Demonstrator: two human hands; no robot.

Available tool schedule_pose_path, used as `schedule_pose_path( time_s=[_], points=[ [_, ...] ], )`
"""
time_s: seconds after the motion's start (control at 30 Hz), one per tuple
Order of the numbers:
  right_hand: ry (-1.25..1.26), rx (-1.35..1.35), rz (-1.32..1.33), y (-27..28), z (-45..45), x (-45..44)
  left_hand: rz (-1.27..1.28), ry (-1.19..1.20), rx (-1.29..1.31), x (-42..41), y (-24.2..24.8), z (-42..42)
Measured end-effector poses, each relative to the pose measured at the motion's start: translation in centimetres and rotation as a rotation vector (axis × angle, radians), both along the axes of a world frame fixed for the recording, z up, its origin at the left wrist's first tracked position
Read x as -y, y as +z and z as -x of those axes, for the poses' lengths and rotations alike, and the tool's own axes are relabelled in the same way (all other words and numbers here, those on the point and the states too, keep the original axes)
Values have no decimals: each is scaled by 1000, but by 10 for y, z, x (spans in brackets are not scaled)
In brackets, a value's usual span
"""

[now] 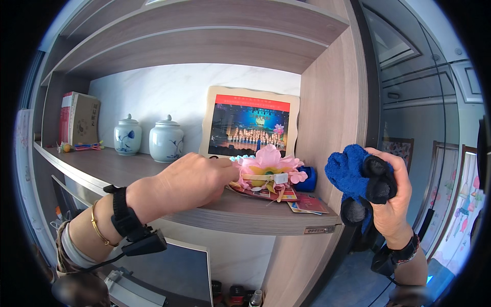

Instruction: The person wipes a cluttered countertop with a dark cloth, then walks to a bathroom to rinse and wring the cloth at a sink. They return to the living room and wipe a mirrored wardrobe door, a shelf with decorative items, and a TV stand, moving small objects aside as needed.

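My left hand (pixel 184 184) reaches over the shelf with its fingers closed at the left edge of a pink artificial flower (pixel 268 169). The flower has a pale band and a small white tag turned towards me; my fingertips are partly hidden behind the hand. Light blue beads (pixel 241 157) show just beyond them. Beneath the flower lie red printed cards (pixel 312 203). Off the shelf's right end, my right hand (pixel 395 195) grips a bunched fuzzy blue and black cloth (pixel 349 172). Both wrists wear black straps with small devices.
A wavy-edged picture frame (pixel 249 124) leans at the back, beside a blue cylinder (pixel 307 179). Two lidded porcelain jars (pixel 167 140) and upright books (pixel 82 119) stand leftward. The upright panel (pixel 332 99) bounds the right side. A monitor (pixel 184 264) sits below.
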State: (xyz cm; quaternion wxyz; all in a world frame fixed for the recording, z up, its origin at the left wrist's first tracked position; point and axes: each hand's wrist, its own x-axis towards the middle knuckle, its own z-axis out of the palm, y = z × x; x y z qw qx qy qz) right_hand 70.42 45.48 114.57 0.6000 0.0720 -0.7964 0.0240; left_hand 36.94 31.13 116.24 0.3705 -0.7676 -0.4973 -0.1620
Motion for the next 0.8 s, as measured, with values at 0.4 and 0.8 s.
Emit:
schedule_pose_path(
  time_s=[0.4,0.8],
  points=[
    [30,24,-2,-2,0,2,-39,-172,101,-21,-2,-4],
    [46,-13,144,3,5,27,-217,-4,259,-44,3,-3]
  ],
)
